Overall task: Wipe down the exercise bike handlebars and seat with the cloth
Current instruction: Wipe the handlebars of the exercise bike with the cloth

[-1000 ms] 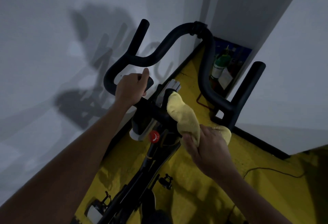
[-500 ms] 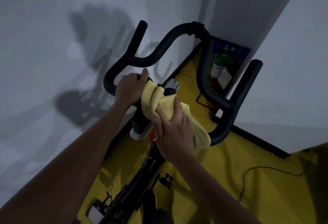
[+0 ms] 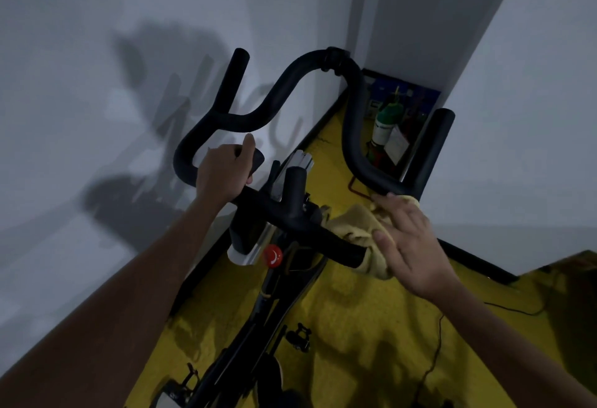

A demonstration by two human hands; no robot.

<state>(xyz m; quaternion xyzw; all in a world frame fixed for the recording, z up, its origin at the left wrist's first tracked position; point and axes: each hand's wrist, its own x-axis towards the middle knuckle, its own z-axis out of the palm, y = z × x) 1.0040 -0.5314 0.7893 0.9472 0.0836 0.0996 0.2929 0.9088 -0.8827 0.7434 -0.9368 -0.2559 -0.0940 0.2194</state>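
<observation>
From my remote feed, the place looked like a corner of a home used as a small workout spot, though I could not tell which room. An exercise bike stood close against plain pale walls, with a dark baseboard running along their foot. The floor was yellow and textured. In a narrow recess where the walls met, a green bottle and some blue packaging were stowed on the floor, household clutter rather than gym fittings. A thin black cable trailed loose across the floor. The light was dim, throwing the bike's shadow onto the wall.
</observation>
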